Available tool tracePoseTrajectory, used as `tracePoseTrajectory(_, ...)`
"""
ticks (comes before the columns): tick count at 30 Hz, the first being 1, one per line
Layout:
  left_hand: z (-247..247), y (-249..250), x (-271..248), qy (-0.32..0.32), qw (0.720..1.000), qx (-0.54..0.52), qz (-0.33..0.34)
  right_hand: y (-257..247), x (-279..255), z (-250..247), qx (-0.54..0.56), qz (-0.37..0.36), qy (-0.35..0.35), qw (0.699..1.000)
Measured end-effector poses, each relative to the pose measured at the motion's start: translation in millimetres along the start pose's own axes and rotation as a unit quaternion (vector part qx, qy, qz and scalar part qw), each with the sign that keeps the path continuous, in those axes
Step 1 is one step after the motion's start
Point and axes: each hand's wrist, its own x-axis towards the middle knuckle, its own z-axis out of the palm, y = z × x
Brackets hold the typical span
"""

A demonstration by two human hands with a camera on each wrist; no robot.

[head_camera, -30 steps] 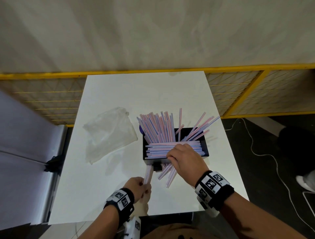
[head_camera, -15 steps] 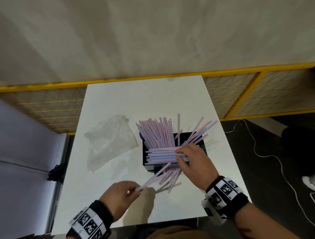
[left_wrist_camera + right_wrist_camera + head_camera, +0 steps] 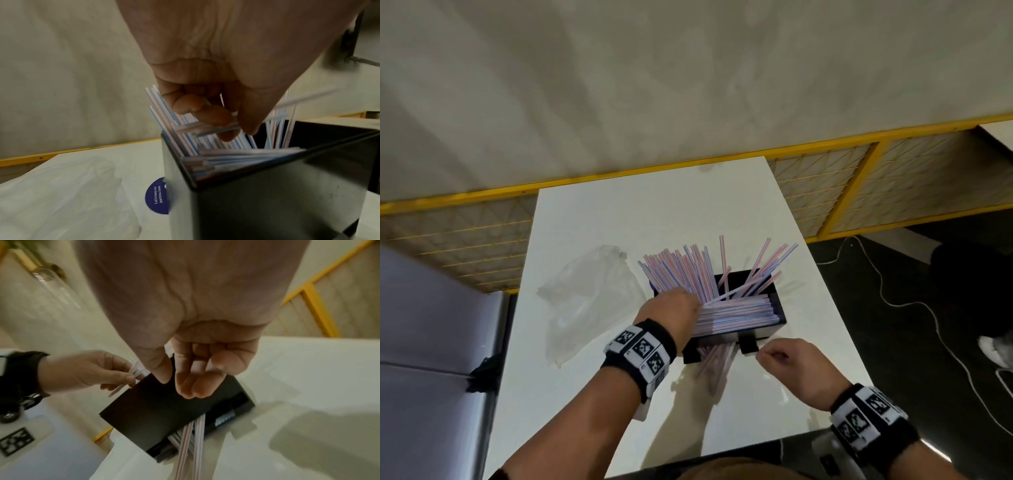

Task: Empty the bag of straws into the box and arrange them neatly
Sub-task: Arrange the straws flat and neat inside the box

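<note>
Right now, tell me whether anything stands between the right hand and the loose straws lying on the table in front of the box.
Nothing visible does. The right hand hovers beside the loose straws, with only bare table between them. The black box stands behind, its front tab close to the hand, not across the path.

Left hand [image 3: 671,310] pinches straws [image 3: 207,128] (thumb against fingers); right hand [image 3: 789,365] curls empty.

Right hand [image 3: 197,366]: fingers curled above box [image 3: 164,415] | left hand [image 3: 86,369]: pinches straws [image 3: 136,369] at box edge | more straws [image 3: 191,443] under box on counter [image 3: 308,369]
</note>
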Motion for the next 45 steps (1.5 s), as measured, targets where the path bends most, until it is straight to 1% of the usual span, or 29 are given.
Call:
tracePoseTrajectory(2, 4.4, -3.2, 3.6, -0.007, 1.0, -0.001, -0.011, 11.3, 4.8, 12.4, 0.052, 0.05, -0.026, 0.997)
tracePoseTrajectory(4, 9.7, -7.2, 3.6, 0.016, 1.0, -0.005, -0.011, 19.9, 9.6, 23.6, 0.117, 0.099, -0.048, 0.987)
tracePoseTrajectory(6, 15.0, -10.2, 2.5, 0.045, 0.999, -0.012, 0.016, 24.5, 15.1, 34.5, 0.155, 0.15, -0.062, 0.975)
tracePoseTrajectory(9, 20.5, -11.1, 1.3, 0.047, 0.996, -0.011, 0.077, 24.5, 23.7, 49.8, 0.222, 0.219, -0.083, 0.947)
tracePoseTrajectory(11, 22.7, -10.1, 2.0, 0.031, 0.995, -0.015, 0.089, 22.4, 29.3, 58.6, 0.275, 0.244, -0.095, 0.925)
tracePoseTrajectory(13, 24.1, -9.2, 3.1, 0.007, 0.996, -0.027, 0.085, 21.0, 35.0, 66.5, 0.318, 0.263, -0.086, 0.907)
tracePoseTrajectory(15, 24.1, -7.8, 3.4, -0.029, 0.996, -0.04, 0.072, 19.2, 40.7, 73.4, 0.338, 0.28, -0.073, 0.896)
tracePoseTrajectory(18, 25.9, -6.0, 3.3, -0.071, 0.995, -0.044, 0.058, 15.4, 47.4, 80.7, 0.361, 0.302, -0.079, 0.879)
tracePoseTrajectory(20, 28.4, -5.2, 3.2, -0.084, 0.994, -0.048, 0.051, 13.5, 49.9, 84.1, 0.388, 0.318, -0.079, 0.861)
tracePoseTrajectory(24, 31.0, -5.3, 2.9, -0.085, 0.993, -0.072, 0.041, 9.4, 51.7, 91.7, 0.423, 0.344, -0.064, 0.836)
tracePoseTrajectory(28, 30.7, -5.8, 3.8, -0.088, 0.992, -0.087, 0.03, 7.6, 54.4, 101.6, 0.439, 0.35, -0.043, 0.826)
tracePoseTrajectory(35, 29.9, -6.2, 4.9, -0.09, 0.99, -0.104, 0.021, 3.4, 59.3, 110.7, 0.463, 0.359, -0.028, 0.81)
tracePoseTrajectory(39, 31.8, -8.2, 3.9, -0.076, 0.99, -0.123, 0.006, -0.6, 67.6, 113.7, 0.439, 0.369, -0.018, 0.819)
tracePoseTrajectory(43, 32.7, -9.1, 4.8, -0.072, 0.99, -0.122, 0.014, -0.8, 75.4, 117.2, 0.408, 0.379, -0.001, 0.831)
tracePoseTrajectory(45, 32.6, -9.4, 4.2, -0.072, 0.99, -0.122, 0.01, 0.6, 75.0, 117.5, 0.394, 0.374, -0.005, 0.839)
